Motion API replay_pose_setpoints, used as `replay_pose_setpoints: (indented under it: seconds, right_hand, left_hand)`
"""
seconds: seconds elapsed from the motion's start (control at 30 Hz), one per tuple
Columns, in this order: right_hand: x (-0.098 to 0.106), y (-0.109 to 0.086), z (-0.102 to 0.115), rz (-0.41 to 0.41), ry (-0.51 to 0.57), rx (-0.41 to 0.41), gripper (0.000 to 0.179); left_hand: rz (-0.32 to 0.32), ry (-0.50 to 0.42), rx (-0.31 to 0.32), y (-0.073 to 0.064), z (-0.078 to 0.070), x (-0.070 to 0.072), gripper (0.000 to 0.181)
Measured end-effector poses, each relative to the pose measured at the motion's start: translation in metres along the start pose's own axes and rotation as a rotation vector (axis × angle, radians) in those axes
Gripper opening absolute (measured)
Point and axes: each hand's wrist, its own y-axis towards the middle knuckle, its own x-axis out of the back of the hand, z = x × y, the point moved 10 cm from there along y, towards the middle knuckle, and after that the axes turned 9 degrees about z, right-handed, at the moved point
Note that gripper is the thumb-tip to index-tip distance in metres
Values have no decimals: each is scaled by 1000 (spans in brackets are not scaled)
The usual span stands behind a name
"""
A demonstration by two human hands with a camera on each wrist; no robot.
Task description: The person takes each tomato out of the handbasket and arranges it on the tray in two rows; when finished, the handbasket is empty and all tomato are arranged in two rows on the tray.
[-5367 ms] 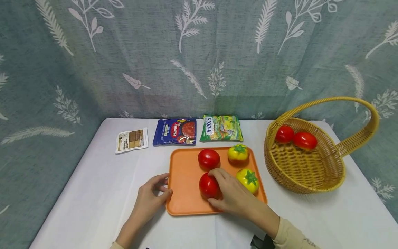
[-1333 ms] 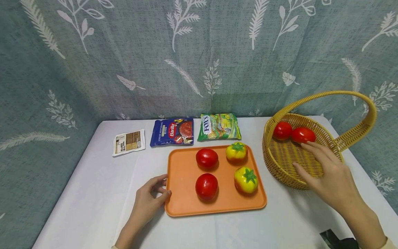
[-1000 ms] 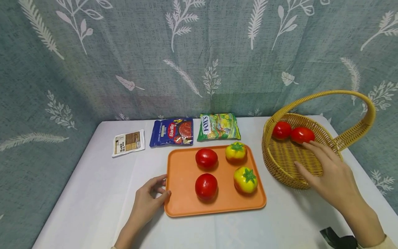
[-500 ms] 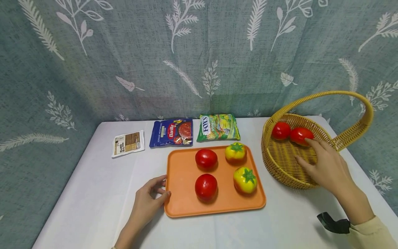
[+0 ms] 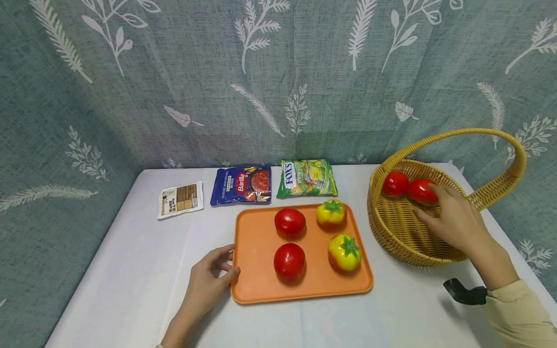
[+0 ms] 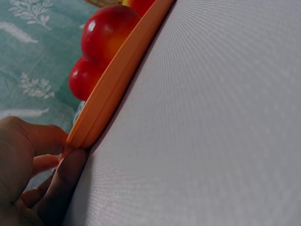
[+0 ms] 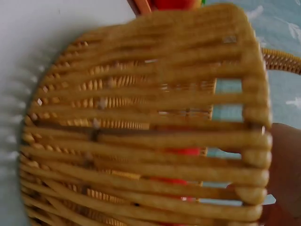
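An orange tray [image 5: 256, 241] holds two red tomatoes [image 5: 290, 222] [image 5: 289, 261] and two yellow ones [image 5: 331, 214] [image 5: 344, 252]. My left hand [image 5: 226, 263] holds the tray's front left rim; the left wrist view shows the thumb [image 6: 66, 183] pressed against the rim [image 6: 117, 80], with a red tomato [image 6: 110, 30] beyond it. My right hand [image 5: 444, 212] reaches into the wicker basket [image 5: 400, 232]. Its straight fingers rest on the right one [image 5: 419, 191] of two red tomatoes there, beside the other [image 5: 395, 183]. The right wrist view looks through the basket wall [image 7: 141, 117] at something red [image 7: 183, 151].
Along the back of the white table [image 5: 130, 251] lie a small white packet [image 5: 181, 199], a blue Barilla pouch [image 5: 241, 184] and a green Fox's bag [image 5: 307, 178]. The basket's tall handle [image 5: 513, 159] arches over its right side. A patterned curtain hangs close behind.
My right hand left the front red tomato on the tray, crossed to the basket, and has slid deeper until its fingers touch the right tomato. The left hand has not moved.
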Motion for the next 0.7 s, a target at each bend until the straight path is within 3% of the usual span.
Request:
replay_pose_setpoints:
  seconds: [0.4,0.7]
  right_hand:
    - [-18,28,-20,246,5,-38,84]
    - [-23,32,-25,280,-14,-42,87]
  left_hand:
    - [2,0,3,0,0,0,53]
    - [1,7,6,0,1,0,53]
